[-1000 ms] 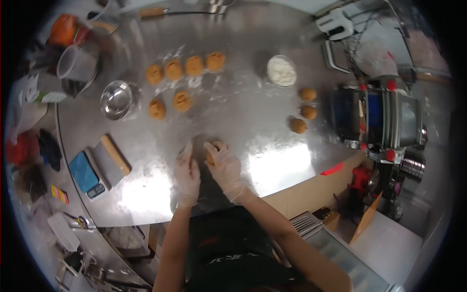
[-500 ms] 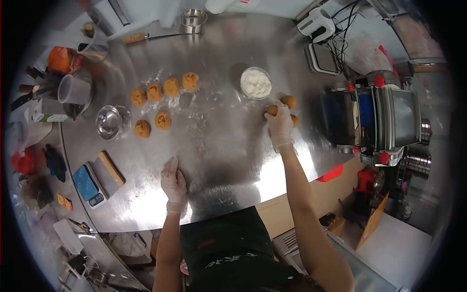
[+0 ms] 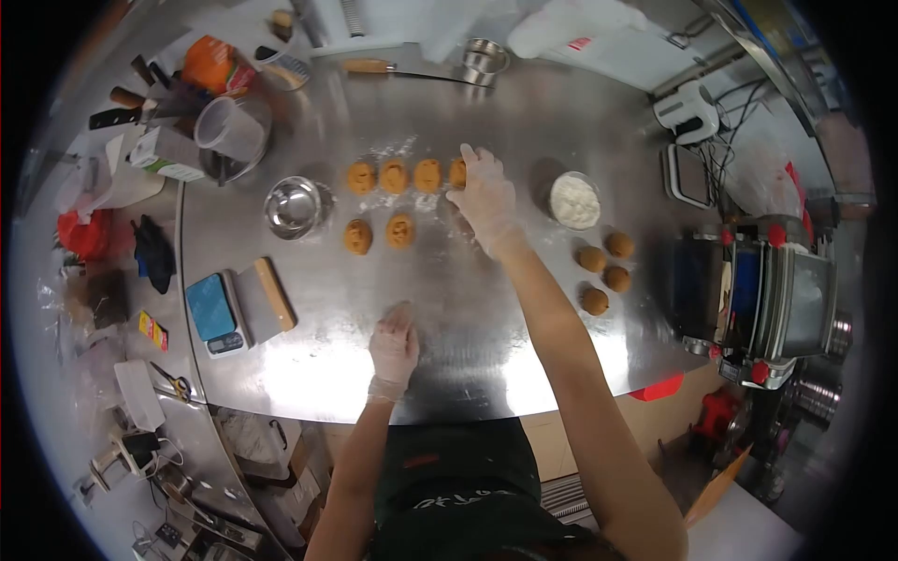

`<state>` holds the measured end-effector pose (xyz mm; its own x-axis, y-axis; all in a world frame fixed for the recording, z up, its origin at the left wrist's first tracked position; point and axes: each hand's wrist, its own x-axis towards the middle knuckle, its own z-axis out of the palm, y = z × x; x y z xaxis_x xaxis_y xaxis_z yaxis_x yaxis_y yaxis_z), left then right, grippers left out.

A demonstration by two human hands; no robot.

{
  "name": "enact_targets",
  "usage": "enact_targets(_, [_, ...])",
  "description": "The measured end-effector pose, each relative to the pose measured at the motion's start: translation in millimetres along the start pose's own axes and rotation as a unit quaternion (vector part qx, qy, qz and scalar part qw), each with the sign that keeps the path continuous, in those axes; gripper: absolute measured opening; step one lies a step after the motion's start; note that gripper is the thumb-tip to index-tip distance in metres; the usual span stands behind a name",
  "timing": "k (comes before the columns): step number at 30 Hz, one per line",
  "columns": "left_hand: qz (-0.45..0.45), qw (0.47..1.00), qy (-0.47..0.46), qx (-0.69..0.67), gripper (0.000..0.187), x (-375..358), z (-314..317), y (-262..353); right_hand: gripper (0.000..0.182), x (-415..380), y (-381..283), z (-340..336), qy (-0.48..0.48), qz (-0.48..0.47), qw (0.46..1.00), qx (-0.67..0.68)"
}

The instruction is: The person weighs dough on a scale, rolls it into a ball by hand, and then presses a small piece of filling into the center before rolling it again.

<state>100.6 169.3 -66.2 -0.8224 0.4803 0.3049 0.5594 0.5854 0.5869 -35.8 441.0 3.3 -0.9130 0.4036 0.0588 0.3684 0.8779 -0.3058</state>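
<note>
At the near part of the steel table, my left hand (image 3: 394, 351), in a clear glove, rests with loosely bent fingers and nothing visible in it. My gloved right hand (image 3: 486, 199) reaches to the right end of the upper row, thumb and fingers apart beside a creased dough piece (image 3: 457, 173) that it partly covers; contact is unclear. Several more creased pieces (image 3: 427, 175) lie to the left in two rows. Farther right, several smooth round dough balls (image 3: 591, 259) sit below a glass bowl of white flour (image 3: 574, 201).
An empty metal bowl (image 3: 293, 208), a scale (image 3: 214, 313) and a wooden-edged scraper (image 3: 274, 294) are at the left. A long knife (image 3: 412, 72) and metal rings (image 3: 485, 61) lie at the back. A rolling machine (image 3: 776, 299) stands right.
My right hand has left the smooth balls and moved left to the creased pieces. My left hand's fingers are more bent. The whole view has shifted.
</note>
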Motion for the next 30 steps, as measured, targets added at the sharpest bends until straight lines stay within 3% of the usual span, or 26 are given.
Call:
enact_targets(3, [-0.030,0.999,-0.001,-0.040,0.044,3.1,-4.1,3.4,0.067,30.4,-16.7,16.3,-0.160,0.012,0.982,-0.099])
enact_targets(6, [-0.025,0.997,-0.024,-0.069,0.046,-3.3,-0.9,-3.1,0.057,31.0,10.1,38.8,-0.045,0.013,0.999,-0.001])
enact_targets(7, [-0.026,0.996,-0.032,-0.075,0.047,-5.4,-1.2,-7.9,0.053,35.5,24.9,50.6,-0.033,0.109,0.970,0.217])
enact_targets(8, [-0.033,0.994,-0.057,-0.082,0.050,-7.1,-1.7,-14.8,0.049,41.0,42.6,62.8,-0.019,0.198,0.885,0.421])
enact_targets(9, [-0.042,0.992,-0.084,-0.090,0.055,-11.4,-3.1,-20.5,0.046,40.5,52.9,68.0,-0.004,0.277,0.750,0.601])
enact_targets(10, [-0.051,0.988,-0.113,-0.097,0.060,-10.5,-11.2,-22.3,0.046,32.4,49.0,55.4,0.009,0.277,0.734,0.620])
enact_targets(12, [-0.118,0.989,-0.079,0.032,0.073,6.7,-49.3,-25.4,0.047,1.8,34.8,22.2,0.034,0.280,0.700,0.657])
enact_targets(14, [-0.161,0.978,-0.055,0.118,0.084,12.2,-72.1,-45.6,0.051,-54.9,-3.1,-20.1,0.053,0.236,0.723,0.647])
enact_targets(16, [-0.182,0.969,-0.044,0.158,0.093,5.1,-74.8,-77.6,0.051,-119.5,-5.7,-20.5,0.053,0.268,0.730,0.627])
enact_targets(18, [-0.122,0.972,-0.155,0.126,0.098,21.6,-68.1,-68.7,0.047,-189.1,-15.0,-23.6,0.054,0.305,0.740,0.598])
enact_targets(21, [-0.013,0.957,-0.278,0.087,0.101,44.9,-26.6,-32.2,0.041,-271.5,-31.3,-20.0,0.080,0.385,0.692,0.606])
enact_targets(24, [0.209,0.895,-0.394,0.021,0.099,47.0,9.5,-4.1,0.042,-312.3,-44.8,-31.9,0.060,0.422,0.684,0.592])
enact_targets(27, [0.225,0.919,-0.319,0.056,0.095,96.7,40.7,6.3,0.043,-321.2,-47.5,-50.6,0.065,0.414,0.684,0.597])
enact_targets(29, [0.263,0.919,-0.246,0.161,0.094,159.7,57.1,11.0,0.044,-330.5,-46.1,-61.2,0.073,0.420,0.675,0.602])
enact_targets(30, [0.239,0.920,-0.270,0.152,0.094,181.0,63.4,12.1,0.044,-331.2,-44.2,-63.0,0.078,0.423,0.663,0.612])
